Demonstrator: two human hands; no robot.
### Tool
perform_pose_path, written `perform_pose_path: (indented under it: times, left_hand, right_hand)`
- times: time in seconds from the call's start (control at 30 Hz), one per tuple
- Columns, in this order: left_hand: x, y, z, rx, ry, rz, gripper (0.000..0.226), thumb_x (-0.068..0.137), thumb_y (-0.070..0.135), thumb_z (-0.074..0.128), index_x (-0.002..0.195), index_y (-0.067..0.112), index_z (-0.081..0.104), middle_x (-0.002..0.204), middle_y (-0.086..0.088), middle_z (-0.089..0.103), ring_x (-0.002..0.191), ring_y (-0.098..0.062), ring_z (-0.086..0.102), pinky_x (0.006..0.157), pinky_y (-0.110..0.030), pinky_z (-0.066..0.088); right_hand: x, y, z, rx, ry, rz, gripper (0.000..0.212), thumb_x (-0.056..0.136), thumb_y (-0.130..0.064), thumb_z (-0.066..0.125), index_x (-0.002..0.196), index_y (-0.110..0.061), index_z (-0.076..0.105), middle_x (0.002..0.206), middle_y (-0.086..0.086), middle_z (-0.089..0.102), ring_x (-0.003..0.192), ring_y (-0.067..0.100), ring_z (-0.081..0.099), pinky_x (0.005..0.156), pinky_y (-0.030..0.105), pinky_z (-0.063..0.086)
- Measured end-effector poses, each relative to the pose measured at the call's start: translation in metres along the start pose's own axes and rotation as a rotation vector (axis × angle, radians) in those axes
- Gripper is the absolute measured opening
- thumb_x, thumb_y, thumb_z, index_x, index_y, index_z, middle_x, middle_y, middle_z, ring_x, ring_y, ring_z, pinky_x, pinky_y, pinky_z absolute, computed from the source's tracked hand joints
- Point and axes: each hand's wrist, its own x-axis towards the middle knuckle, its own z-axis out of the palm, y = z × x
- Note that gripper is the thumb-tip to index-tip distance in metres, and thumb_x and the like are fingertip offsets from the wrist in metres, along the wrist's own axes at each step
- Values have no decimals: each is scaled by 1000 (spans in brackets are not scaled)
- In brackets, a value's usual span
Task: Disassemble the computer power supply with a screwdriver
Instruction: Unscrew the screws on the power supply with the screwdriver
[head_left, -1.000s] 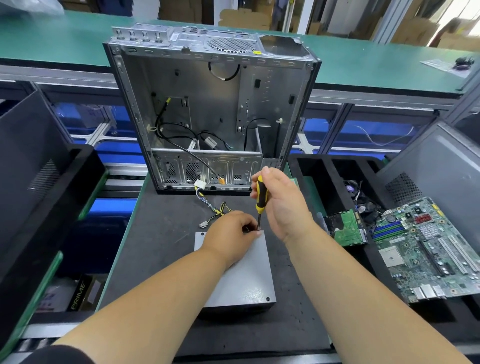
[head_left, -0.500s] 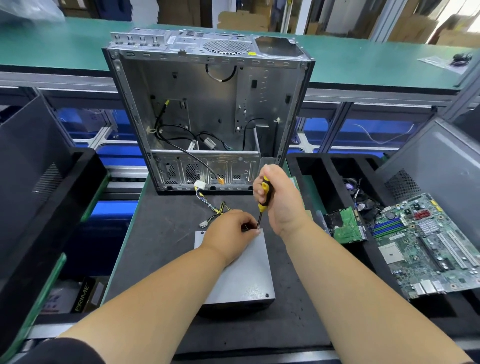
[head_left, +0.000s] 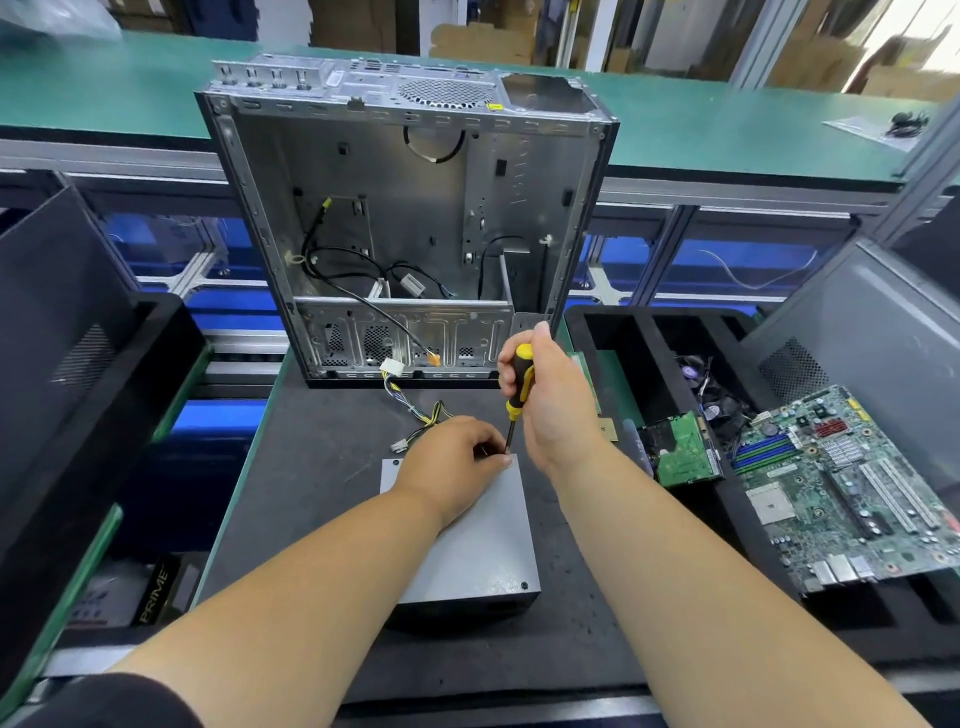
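A grey metal power supply (head_left: 478, 540) lies flat on the dark work mat (head_left: 322, 467), its yellow and black wire bundle (head_left: 421, 410) trailing toward the case. My right hand (head_left: 550, 400) grips a yellow and black screwdriver (head_left: 519, 384) held upright, tip at the supply's far right corner. My left hand (head_left: 452, 462) rests on the supply's far edge, fingers curled and pinching at the screwdriver's shaft near the tip. The screw itself is hidden by my fingers.
An open, emptied computer case (head_left: 405, 218) stands upright behind the supply. A green motherboard (head_left: 852, 488) and a small drive board (head_left: 680, 452) lie in a black tray (head_left: 613, 332) at right. Another black tray (head_left: 104, 395) sits at left.
My right hand has shifted slightly on the screwdriver handle, which stays upright at the same corner. My left hand and the power supply have stayed in place.
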Motion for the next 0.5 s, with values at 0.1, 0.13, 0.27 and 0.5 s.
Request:
perform_pose_path:
  times: [0.1,0.13,0.27,0.5]
  left_hand:
    - [0,-1,0,-5,1,3,10,84,34,73,79,39,66,90,12,63,86,-7,59,82,-32,51]
    - [1,-1,0,-10,1,3,10,84,34,74,79,38,66,90,12,63,86,-7,59,83,-32,51]
    - [0,-1,0,-18,0,-5,13,84,34,73,78,40,64,90,13,62,85,-4,58,83,-30,51]
    - [0,0,0,5,-1,-10,11,86,36,72,79,40,64,92,15,61,87,-4,57,83,-28,50]
  right_hand:
    - [-3,2,-1,23,-82,-64,34,97,-46,40,82,-18,51,65,-4,47,60,12,38,63,29,32]
    - [-3,1,-2,-6,-91,-69,29,94,-45,44,81,-19,49,67,-4,48,61,12,39,64,29,32]
    - [-5,-3,-4,-20,-68,-60,23,95,-36,52,78,-21,48,71,-5,57,67,13,51,69,32,39]
    - [-4,1,-7,27,41,-67,26,93,-35,57,72,-24,65,71,-10,65,73,10,62,76,33,50]
